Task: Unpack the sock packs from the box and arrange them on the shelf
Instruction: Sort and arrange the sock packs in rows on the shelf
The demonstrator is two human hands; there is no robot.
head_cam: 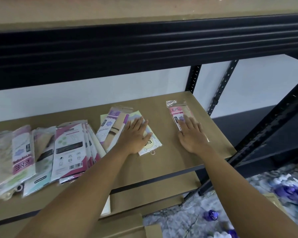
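Both my hands lie flat on sock packs on the brown middle shelf (pixel 163 162). My left hand (pixel 135 134) presses, fingers spread, on a pale floral sock pack (pixel 152 146) lying beside a purple ENE pack (pixel 113 126). My right hand (pixel 191 134) rests flat on a pink ENE sock pack (pixel 176 111) that lies alone near the shelf's right end. A spread of several more packs (pixel 67 148) covers the shelf's left part, some face down with barcodes showing. A cardboard box flap (pixel 152 231) shows at the bottom edge.
A thick black shelf beam (pixel 144 48) runs overhead, with another brown board above it. Black perforated uprights (pixel 220 90) stand at the right. A lower shelf (pixel 144 200) sits beneath. A grey floral rug (pixel 248 203) covers the floor at right.
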